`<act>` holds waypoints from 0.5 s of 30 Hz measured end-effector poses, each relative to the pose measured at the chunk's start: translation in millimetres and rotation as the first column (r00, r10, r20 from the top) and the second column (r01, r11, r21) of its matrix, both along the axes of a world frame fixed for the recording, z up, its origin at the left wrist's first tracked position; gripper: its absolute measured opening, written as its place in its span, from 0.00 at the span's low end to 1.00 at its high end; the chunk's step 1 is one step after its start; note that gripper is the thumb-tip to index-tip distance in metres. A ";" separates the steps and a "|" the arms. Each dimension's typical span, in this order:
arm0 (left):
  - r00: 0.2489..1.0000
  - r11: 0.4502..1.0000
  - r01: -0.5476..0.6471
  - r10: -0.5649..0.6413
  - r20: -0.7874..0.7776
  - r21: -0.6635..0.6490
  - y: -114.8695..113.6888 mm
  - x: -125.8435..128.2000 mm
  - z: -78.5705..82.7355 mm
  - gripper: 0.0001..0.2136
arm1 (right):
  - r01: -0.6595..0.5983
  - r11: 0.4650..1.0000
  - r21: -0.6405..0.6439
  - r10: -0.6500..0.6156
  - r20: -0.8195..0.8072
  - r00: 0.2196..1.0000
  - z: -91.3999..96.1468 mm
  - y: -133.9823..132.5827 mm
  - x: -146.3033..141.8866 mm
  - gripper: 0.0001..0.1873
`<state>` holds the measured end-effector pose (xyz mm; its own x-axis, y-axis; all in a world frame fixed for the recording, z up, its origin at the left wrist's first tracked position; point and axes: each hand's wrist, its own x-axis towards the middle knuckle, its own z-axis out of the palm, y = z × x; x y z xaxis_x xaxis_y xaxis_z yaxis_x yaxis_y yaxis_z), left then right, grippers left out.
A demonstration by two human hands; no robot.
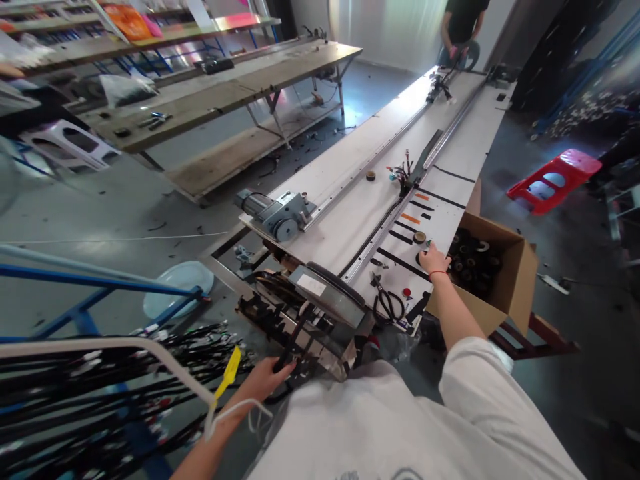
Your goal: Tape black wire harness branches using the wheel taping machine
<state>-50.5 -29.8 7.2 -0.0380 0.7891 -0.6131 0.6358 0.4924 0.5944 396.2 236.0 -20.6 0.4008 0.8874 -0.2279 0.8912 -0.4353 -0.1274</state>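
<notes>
My left hand (267, 379) is closed low by the table's near end, around a black cable-like length (290, 350) whose exact kind I cannot make out. At the table's right edge, my right hand (435, 260) has its fingers closed on a dark tape roll (420, 257), partly hidden by them. A brown tape roll (419, 237) lies just beyond those fingers. Black-handled scissors (388, 301) rest nearer to me, beside a small red round piece (407, 292). Black strips (401, 237) and orange strips (411, 218) lie in a row on the white tabletop.
An open cardboard box (517, 280) of black rolls stands right of the table. A grey motor unit (285, 217) and metal rails (367, 257) are on the tabletop. Black cables (125, 387) hang at left. A red stool (560, 177) and another person (463, 30) are farther off.
</notes>
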 end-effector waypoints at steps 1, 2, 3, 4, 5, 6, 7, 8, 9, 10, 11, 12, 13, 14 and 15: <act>0.999 1.000 0.008 -0.007 0.050 -0.020 -4.4 -4.4 -1.8 0.23 | 0.002 1.000 -0.005 -0.002 -0.006 1.000 1.3 0.1 -0.2 0.33; 0.994 1.000 -0.003 0.004 0.108 -0.014 -8.5 -7.1 -3.3 0.24 | 0.004 1.000 -0.010 -0.005 -0.010 1.000 2.5 0.2 -0.3 0.33; 0.986 0.999 -0.038 0.036 0.166 0.010 -12.2 -7.9 -4.8 0.25 | 0.007 1.000 -0.015 -0.007 -0.012 1.000 3.4 0.1 -0.3 0.33; 0.972 0.995 -0.096 0.085 0.217 0.041 -15.2 -6.8 -6.2 0.26 | 0.007 1.000 -0.020 -0.007 -0.014 1.000 4.1 -0.1 -0.5 0.33; 0.954 0.983 -0.169 0.146 0.260 0.068 -17.1 -4.0 -7.5 0.28 | 0.007 1.000 -0.024 -0.007 -0.014 1.000 4.4 -0.7 -0.8 0.33; 0.932 0.965 -0.248 0.214 0.293 0.085 -17.9 -0.2 -9.0 0.29 | 0.006 1.000 -0.027 -0.006 -0.014 1.000 4.5 -1.6 -1.3 0.33; 0.906 0.943 -0.320 0.276 0.322 0.094 -17.4 4.2 -10.6 0.31 | 0.004 1.000 -0.027 -0.005 -0.015 1.000 4.3 -2.7 -2.0 0.33; 0.881 0.922 -0.374 0.320 0.348 0.099 -15.6 8.5 -12.6 0.32 | 0.003 1.000 -0.025 -0.003 -0.015 1.000 4.1 -3.8 -2.8 0.33; 0.865 0.911 -0.400 0.340 0.370 0.099 -12.7 12.4 -14.9 0.32 | 0.002 1.000 -0.021 -0.002 -0.016 1.000 4.1 -4.5 -3.5 0.33; 0.859 0.910 -0.403 0.338 0.385 0.101 -8.9 15.8 -17.5 0.33 | 0.002 1.000 -0.016 -0.002 -0.016 1.000 4.6 -4.6 -3.8 0.33; 0.864 0.917 -0.386 0.320 0.389 0.102 -4.5 18.6 -20.2 0.33 | 0.002 1.000 -0.012 -0.002 -0.017 1.000 5.9 -3.7 -3.4 0.33; 0.877 0.931 -0.351 0.289 0.383 0.103 0.3 21.0 -23.1 0.33 | 0.003 1.000 -0.010 -0.004 -0.019 1.000 8.2 -2.0 -2.5 0.33; 0.894 0.946 -0.308 0.251 0.371 0.102 5.4 23.1 -25.7 0.33 | 0.008 1.000 -0.015 -0.008 -0.025 1.000 11.7 0.3 -1.1 0.33; 0.911 0.959 -0.264 0.211 0.355 0.106 10.4 25.2 -28.0 0.32 | 0.014 1.000 -0.026 -0.015 -0.039 0.999 16.4 2.5 -0.1 0.32; 0.926 0.968 -0.222 0.171 0.336 0.121 15.2 27.3 -29.5 0.31 | 0.019 0.999 -0.032 -0.020 -0.059 0.998 22.2 3.4 -0.2 0.32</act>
